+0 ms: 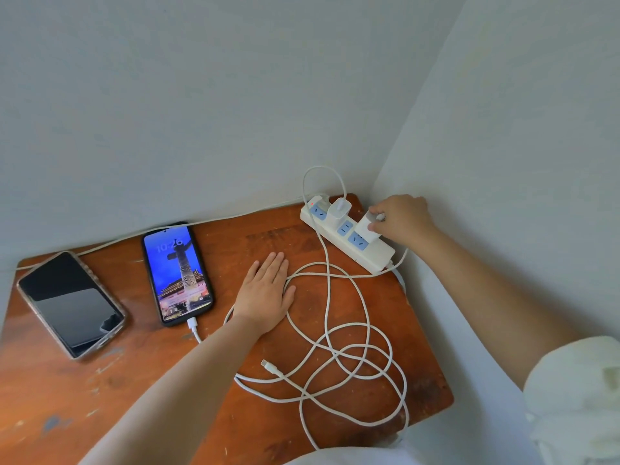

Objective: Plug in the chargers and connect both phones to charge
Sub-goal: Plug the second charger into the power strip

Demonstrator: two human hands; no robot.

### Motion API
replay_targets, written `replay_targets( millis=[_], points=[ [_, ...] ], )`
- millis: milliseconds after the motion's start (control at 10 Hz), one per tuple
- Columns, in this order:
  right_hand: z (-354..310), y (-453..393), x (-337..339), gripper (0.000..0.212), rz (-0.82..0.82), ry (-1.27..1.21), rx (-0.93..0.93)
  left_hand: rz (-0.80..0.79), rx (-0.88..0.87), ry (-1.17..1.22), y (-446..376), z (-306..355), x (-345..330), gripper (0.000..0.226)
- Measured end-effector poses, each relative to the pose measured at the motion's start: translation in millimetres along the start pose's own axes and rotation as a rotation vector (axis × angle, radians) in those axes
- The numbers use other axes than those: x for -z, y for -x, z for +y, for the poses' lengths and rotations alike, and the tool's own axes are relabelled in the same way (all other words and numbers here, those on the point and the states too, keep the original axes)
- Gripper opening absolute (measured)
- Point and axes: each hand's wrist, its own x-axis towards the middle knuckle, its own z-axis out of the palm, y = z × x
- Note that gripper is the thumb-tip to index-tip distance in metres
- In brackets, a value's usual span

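Head view: right hand [401, 219] pinches a white charger [366, 227] at the power strip [349, 234] in the bench [100, 380] corner. Left hand [266, 293] lies flat, fingers together, on the bench over a cable [352, 333]. The lit phone [177, 273] is cabled; the dark phone [72, 303] lies apart, further left.

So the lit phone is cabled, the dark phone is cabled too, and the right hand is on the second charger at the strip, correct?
Not quite: the head view shows the dark phone has no cable; a loose connector lies on the table. The lit phone is cabled, and the right hand grips the second charger.
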Motion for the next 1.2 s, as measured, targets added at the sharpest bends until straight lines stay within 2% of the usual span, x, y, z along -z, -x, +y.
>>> replay_targets(
  millis=[100, 200, 500, 700, 900, 1200],
  points=[
    [-2, 6, -5, 0.024, 0.131, 0.205, 0.063, 0.006, -0.003, 0.000, 0, 0, 0, 0.057],
    [-6, 18, -19, 0.021, 0.238, 0.222, 0.104, 0.008, -0.005, 0.003, 0, 0, 0, 0.057],
    [-25, 42, -26, 0.049, 0.286, 0.196, 0.212, 0.013, -0.015, 0.010, 1, -1, -1, 0.056],
    [-24, 38, -32, 0.046, 0.169, 0.111, 0.185, 0.015, -0.011, 0.009, 1, -1, -1, 0.056],
    [-15, 26, -29, 0.034, 0.169, 0.144, 0.164, 0.015, -0.009, 0.009, 1, -1, -1, 0.056],
    [-23, 25, -32, 0.041, 0.151, 0.146, 0.162, 0.021, -0.008, 0.011, 2, 0, 1, 0.056]
  ],
)
